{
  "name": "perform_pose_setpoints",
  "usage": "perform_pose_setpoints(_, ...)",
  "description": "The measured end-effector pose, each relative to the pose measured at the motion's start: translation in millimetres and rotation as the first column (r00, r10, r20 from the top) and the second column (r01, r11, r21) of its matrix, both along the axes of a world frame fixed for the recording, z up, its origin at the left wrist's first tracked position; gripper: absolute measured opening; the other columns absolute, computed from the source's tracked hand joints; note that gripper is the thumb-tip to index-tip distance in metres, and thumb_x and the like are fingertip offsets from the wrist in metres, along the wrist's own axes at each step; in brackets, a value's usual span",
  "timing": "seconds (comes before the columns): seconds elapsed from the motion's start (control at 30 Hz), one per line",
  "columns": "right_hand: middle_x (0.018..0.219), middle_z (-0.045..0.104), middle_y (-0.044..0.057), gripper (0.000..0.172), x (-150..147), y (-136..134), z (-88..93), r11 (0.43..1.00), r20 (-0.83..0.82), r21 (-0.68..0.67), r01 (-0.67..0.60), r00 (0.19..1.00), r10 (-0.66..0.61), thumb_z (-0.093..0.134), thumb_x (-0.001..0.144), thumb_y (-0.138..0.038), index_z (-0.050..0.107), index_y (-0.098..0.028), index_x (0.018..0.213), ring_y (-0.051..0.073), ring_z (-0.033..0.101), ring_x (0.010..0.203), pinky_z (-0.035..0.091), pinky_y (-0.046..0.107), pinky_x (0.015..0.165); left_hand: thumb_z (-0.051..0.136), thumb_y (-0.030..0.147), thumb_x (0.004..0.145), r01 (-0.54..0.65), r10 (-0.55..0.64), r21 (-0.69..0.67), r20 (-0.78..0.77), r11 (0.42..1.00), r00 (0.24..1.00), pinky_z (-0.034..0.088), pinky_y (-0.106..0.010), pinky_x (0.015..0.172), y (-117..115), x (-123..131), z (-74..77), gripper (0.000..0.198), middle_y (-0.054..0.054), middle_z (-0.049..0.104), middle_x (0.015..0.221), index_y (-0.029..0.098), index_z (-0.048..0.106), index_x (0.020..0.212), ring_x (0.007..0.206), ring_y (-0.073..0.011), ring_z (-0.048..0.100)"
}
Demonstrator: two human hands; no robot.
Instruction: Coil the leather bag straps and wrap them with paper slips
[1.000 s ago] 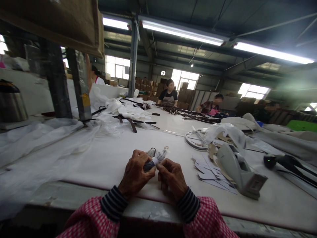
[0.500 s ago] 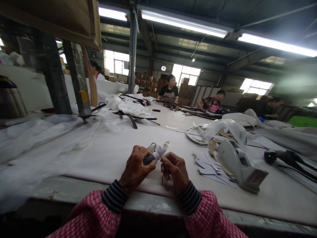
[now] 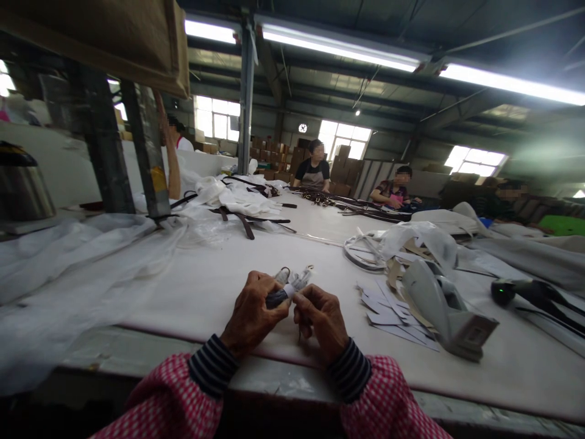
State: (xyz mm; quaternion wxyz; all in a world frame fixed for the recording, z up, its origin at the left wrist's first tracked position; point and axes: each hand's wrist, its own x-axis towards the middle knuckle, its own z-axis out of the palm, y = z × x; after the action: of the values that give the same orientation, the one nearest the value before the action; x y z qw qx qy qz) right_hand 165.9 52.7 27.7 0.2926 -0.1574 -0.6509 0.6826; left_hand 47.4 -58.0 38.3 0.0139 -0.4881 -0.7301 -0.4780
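Note:
My left hand (image 3: 256,308) is closed around a grey bundle (image 3: 276,297) that looks wrapped in clear plastic. A white band (image 3: 289,291) goes round its middle, and its far end splits into two parts, with a small ring-like tip showing. My right hand (image 3: 321,314) is closed in a pinch right beside the band, its fingertips touching or nearly touching it. Whatever those fingertips hold is hidden. A thin dark strand (image 3: 300,332) shows below them. Both hands are just above the near part of the white table (image 3: 183,289).
To the right lie white paper slips (image 3: 390,314), a grey tape dispenser (image 3: 445,311) and a black handheld scanner (image 3: 532,292). Dark straps (image 3: 247,222) and white plastic wrapping (image 3: 219,195) are farther back. A metal flask (image 3: 27,186) stands left. Several co-workers (image 3: 313,167) sit across the table.
My right fingertips have shifted slightly left and down against the white band. The bundle has turned a little in my left hand. A co-worker at the right has moved slightly.

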Motion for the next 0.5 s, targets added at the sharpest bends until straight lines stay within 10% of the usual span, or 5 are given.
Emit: perform_pose_setpoints(0.5, 0.049, 0.059, -0.003, 0.037, -2.3, 1.9, -4.4, 0.996, 0.059, 0.042, 0.08, 0.995, -0.082, 0.072, 0.08, -0.048, 0.057, -0.016, 0.071, 0.005, 0.042, 0.03, 0.03, 0.015, 0.029, 0.065, 0.019, 0.079, -0.014, 0.014, -0.004, -0.114, 1.0, 0.993, 0.05, -0.04, 0.085, -0.4, 0.1, -1.1, 0.005, -0.007, 0.061, 0.09, 0.019, 0.065, 0.084, 0.099, -0.0264, 0.055)
